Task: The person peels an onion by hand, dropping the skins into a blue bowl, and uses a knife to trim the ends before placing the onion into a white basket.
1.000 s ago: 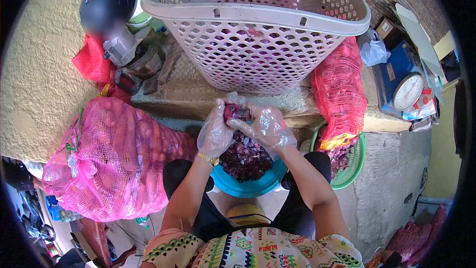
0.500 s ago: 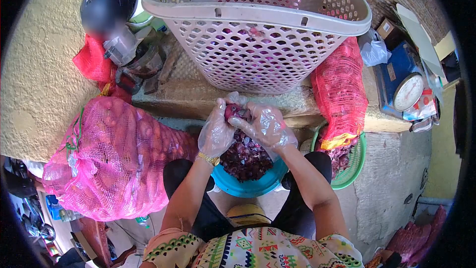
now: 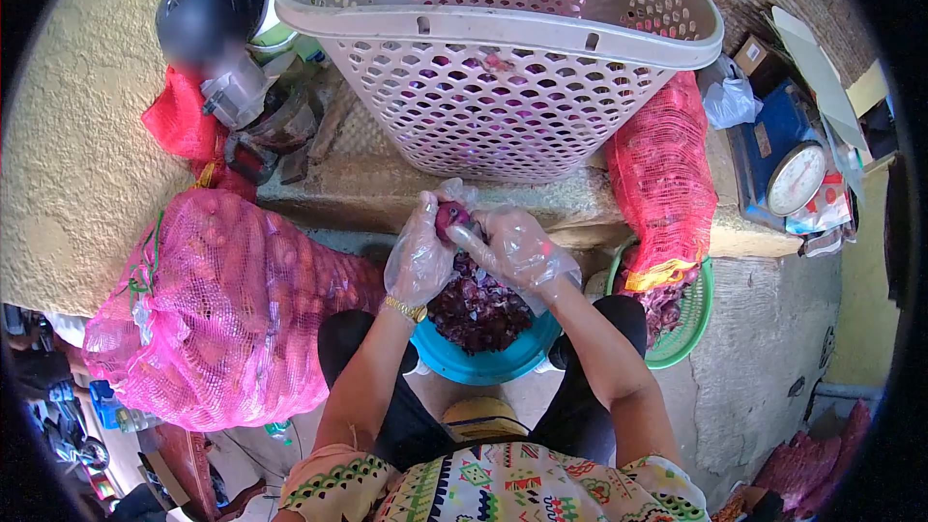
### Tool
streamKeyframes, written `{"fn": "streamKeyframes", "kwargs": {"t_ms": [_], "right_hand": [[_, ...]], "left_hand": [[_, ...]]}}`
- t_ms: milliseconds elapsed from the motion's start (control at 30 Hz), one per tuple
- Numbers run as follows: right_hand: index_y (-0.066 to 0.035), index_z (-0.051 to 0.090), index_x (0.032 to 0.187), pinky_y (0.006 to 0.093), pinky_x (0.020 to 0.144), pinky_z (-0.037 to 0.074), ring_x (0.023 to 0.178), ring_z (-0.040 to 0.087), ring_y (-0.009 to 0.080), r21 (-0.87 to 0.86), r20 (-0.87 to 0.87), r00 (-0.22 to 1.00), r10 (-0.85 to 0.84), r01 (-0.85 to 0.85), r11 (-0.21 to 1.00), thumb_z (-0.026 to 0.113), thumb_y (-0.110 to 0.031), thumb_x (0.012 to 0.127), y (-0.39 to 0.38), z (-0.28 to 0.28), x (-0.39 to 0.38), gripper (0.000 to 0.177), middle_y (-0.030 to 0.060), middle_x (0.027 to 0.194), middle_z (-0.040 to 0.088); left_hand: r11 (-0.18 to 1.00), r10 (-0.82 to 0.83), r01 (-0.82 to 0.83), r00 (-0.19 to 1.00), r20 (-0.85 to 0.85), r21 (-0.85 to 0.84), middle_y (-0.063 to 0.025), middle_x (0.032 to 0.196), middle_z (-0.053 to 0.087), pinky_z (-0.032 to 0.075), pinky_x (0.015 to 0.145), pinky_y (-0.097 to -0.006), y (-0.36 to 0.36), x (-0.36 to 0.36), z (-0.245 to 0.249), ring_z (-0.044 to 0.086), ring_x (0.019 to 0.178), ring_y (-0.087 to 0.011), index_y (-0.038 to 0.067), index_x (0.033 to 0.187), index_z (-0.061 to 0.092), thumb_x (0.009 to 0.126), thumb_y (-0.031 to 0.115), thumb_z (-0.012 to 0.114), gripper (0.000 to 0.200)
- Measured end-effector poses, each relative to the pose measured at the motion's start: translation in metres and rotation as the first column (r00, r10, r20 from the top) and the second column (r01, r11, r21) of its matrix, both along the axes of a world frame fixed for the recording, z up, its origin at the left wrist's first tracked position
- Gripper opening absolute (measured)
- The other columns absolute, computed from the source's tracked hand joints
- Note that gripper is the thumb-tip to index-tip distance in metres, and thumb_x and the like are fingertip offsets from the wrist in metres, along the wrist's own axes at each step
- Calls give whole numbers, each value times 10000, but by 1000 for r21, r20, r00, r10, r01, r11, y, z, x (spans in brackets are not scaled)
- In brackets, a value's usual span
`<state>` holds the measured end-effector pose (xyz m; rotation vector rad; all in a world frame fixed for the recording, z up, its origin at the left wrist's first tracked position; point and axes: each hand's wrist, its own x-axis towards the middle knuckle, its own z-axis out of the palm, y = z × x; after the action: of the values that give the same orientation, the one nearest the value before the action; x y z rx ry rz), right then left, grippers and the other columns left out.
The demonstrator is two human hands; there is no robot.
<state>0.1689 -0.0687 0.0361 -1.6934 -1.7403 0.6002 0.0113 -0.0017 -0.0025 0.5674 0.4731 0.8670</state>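
Observation:
In the head view, my left hand point(image 3: 421, 249), in a clear plastic glove with a gold watch at the wrist, is closed around a red onion point(image 3: 450, 219). My right hand point(image 3: 517, 244), gloved alike, meets it from the other side, its thumb pressed against the onion's skin. Its other fingers are curled, and a small greyish bit shows between them; I cannot tell what it is. Right below both hands stands a blue basin point(image 3: 483, 367) between my knees, heaped with dark red onion skins point(image 3: 477, 317).
A tall perforated beige basket point(image 3: 503, 24) with onions stands on the ledge ahead. At left is a full pink mesh sack point(image 3: 222, 319). To the right, a red mesh sack point(image 3: 667, 164) tips into a green basket point(image 3: 698, 324). A dial scale point(image 3: 795, 179) sits farther right.
The onion has turned slightly in my fingers and shows more of its purple side. My right thumb and fingers have shifted a little on it. A person's arm appears at the far left edge.

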Motion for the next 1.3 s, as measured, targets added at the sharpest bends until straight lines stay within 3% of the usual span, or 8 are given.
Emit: {"fn": "streamKeyframes", "kwargs": {"t_ms": [233, 400, 800, 1033, 1067, 1133, 1200, 1300], "right_hand": [[-15, 745, 889, 490, 705, 554, 739, 726, 411, -11, -6, 998, -69, 69, 998, 781, -509, 933, -6, 22, 0, 497, 217, 773, 718], [-19, 752, 992, 464, 707, 560, 754, 735, 389, -2, 39, 994, -99, 99, 995, 841, -564, 856, -4, 18, 1, 569, 199, 783, 717], [-22, 758, 908, 476, 702, 553, 745, 723, 409, 21, -38, 994, -98, 99, 995, 794, -490, 932, -2, 8, -3, 470, 224, 768, 704], [-25, 745, 883, 503, 706, 546, 747, 704, 435, -21, 29, 1000, -9, 9, 1000, 760, -483, 964, -2, 2, -1, 466, 230, 773, 705], [-19, 733, 875, 500, 710, 548, 748, 706, 434, -16, 0, 999, -37, 37, 999, 774, -495, 949, -2, 5, -2, 483, 232, 768, 701], [-14, 721, 867, 498, 714, 550, 748, 708, 432, -13, -29, 997, -67, 66, 998, 789, -507, 934, -2, 10, -2, 501, 235, 762, 697], [-54, 767, 913, 505, 719, 561, 763, 729, 409, -70, 6, 988, -154, 154, 986, 767, -644, 893, -2, 12, 0, 590, 195, 773, 728], [-44, 766, 945, 501, 712, 554, 755, 719, 422, -38, -42, 984, -173, 172, 984, 790, -661, 865, -1, 7, 2, 623, 206, 774, 720]], "left_hand": [[999, -8, 9, 999, 37, -37, -148, 1382, 626, 426, 1227, -447, 4, -4, -6, 575, 1339, -269, 16, 1390, 568, 1168, 418, 442, 476], [997, -27, 31, 998, 53, -68, -126, 1344, 636, 449, 1205, -433, -1, -2, 5, 598, 1287, -254, 17, 1415, 553, 1164, 425, 452, 489], [998, -27, 30, 998, 57, -51, -157, 1380, 629, 475, 1179, -450, -1, -1, 0, 603, 1301, -271, 18, 1449, 555, 1173, 444, 413, 527], [998, 5, -5, 1000, -2, -61, -146, 1410, 607, 434, 1210, -456, 0, -3, 4, 585, 1311, -273, 27, 1477, 526, 1166, 442, 439, 526], [999, -13, 12, 1000, -6, -35, -142, 1444, 588, 390, 1249, -466, 1, -4, 4, 558, 1354, -276, 28, 1523, 484, 1163, 447, 445, 554], [999, -24, 26, 999, 37, -46, -143, 1444, 587, 391, 1251, -468, 2, -4, 2, 558, 1355, -278, 30, 1531, 479, 1163, 438, 449, 550], [998, -35, 39, 996, 80, -56, -144, 1444, 585, 391, 1252, -471, 3, -4, -1, 558, 1355, -281, 31, 1539, 475, 1164, 428, 454, 547], [998, -26, 29, 998, 55, -60, -144, 1445, 579, 401, 1246, -475, 0, 0, -2, 551, 1364, -285, 26, 1541, 468, 1161, 414, 470, 543]]}}
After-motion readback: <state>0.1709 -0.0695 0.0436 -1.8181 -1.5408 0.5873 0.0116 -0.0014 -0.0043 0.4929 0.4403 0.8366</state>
